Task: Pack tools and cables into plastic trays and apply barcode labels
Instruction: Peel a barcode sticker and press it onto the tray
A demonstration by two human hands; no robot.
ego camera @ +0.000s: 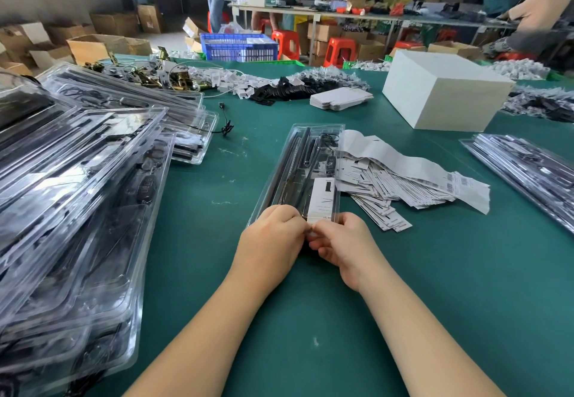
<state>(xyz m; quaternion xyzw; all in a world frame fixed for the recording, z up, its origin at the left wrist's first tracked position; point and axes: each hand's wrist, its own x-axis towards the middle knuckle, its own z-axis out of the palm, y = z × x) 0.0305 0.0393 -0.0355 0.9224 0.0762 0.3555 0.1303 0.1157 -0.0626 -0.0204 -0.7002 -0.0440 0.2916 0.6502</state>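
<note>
Plenty of filled trays [71,185] already stacked at left, and now both the left hand [273,238] and right hand [341,244] pinch a small label [313,231] at the near end of the packed tray [306,172] mid-table, with a heap of label strips [400,179] waiting.

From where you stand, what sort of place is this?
Most likely a small packing workshop or warehouse. Stacks of filled clear plastic trays lie on a green work table, a pile of barcode labels sits beside them, and cardboard cartons crowd the floor behind.

Left hand [273,235] and right hand [338,242] pinch a small label [311,228] | clear tray [306,172] edge | green table [403,288]
</note>
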